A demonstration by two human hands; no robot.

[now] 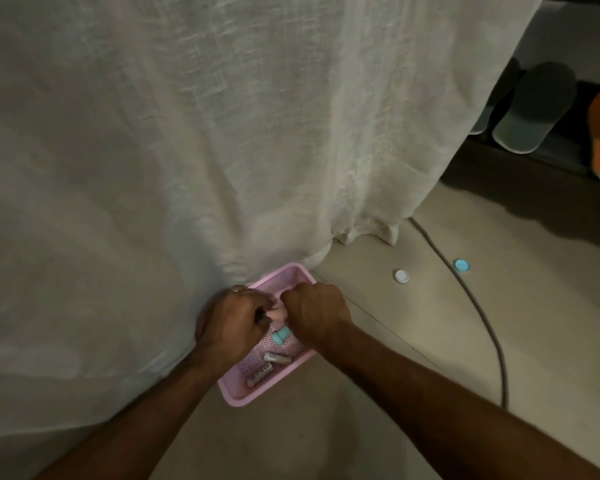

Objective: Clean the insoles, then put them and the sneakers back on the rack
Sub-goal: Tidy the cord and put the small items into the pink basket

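Two hands working over one pink perforated plastic basket (pixel 230 389) on the tiled floor: left hand (pixel 231 329) and right hand (pixel 317 311) both curling closed around something small and pale pink, identity unclear. Lying inside: one teal cylinder (pixel 280 335), two silvery tubes (pixel 269 365). Sitting nearby: two round caps, white (pixel 401 276) and blue (pixel 461 264), one grey cable (pixel 478 313), wrinkled cream curtain (pixel 222 133), grey-green slippers (pixel 530 109) on the rack (pixel 548 157); insoles and sneakers not showing.
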